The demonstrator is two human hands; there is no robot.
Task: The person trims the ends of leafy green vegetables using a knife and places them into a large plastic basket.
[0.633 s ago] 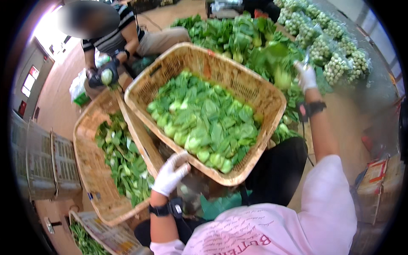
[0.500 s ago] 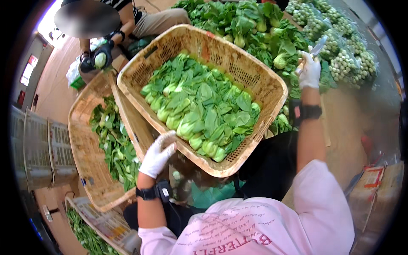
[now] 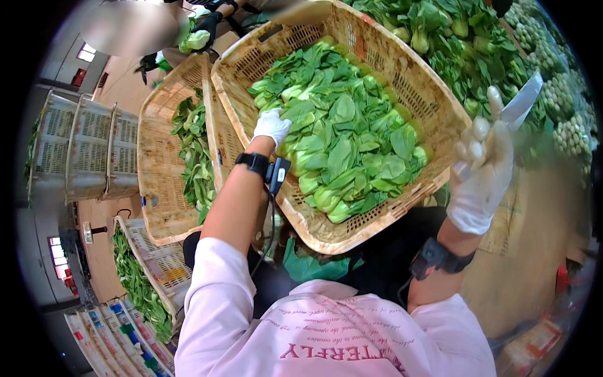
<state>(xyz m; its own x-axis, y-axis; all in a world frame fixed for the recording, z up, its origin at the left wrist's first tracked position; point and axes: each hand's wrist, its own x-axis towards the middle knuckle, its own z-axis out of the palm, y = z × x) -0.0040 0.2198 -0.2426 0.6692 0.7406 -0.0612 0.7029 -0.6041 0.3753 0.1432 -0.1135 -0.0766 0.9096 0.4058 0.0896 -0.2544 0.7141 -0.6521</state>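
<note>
**Brown floor point(image 3: 116, 81) strewn with crates and greens, two gloved hands at the bok choy point(image 3: 342, 135)**

Half curled, the left hand point(image 3: 271, 127) has its fingers on the row of heads along the left side of the nearer plastic crate point(image 3: 418, 78); whether they pinch one or only rest there, I cannot tell. The bok choy spreads rightward from those fingertips, packed flat, pale bases toward the near edge, an arrangement that probably saves room. Right of the crate, the right hand point(image 3: 482, 166) is closed around a knife point(image 3: 524, 102), handle hidden, one finger raised. Its blade slants up and outward, a carry that seems to keep the edge off the leaves and the other hand.

Just left of the left fingers, a second crate point(image 3: 160, 169) stands against the first, within easy reach, holding looser greens point(image 3: 195, 157). Beyond the fingertips, a co-worker's black-gloved hand point(image 3: 206, 25) holds a pale green head point(image 3: 195, 41).

Past the right fingers, a heap of bok choy point(image 3: 440, 25) lies beside bagged round vegetables point(image 3: 556, 94). Farther left of both hands, white crates point(image 3: 88, 147) stand near a grey wall point(image 3: 70, 60) with a small bright window point(image 3: 86, 52).
</note>
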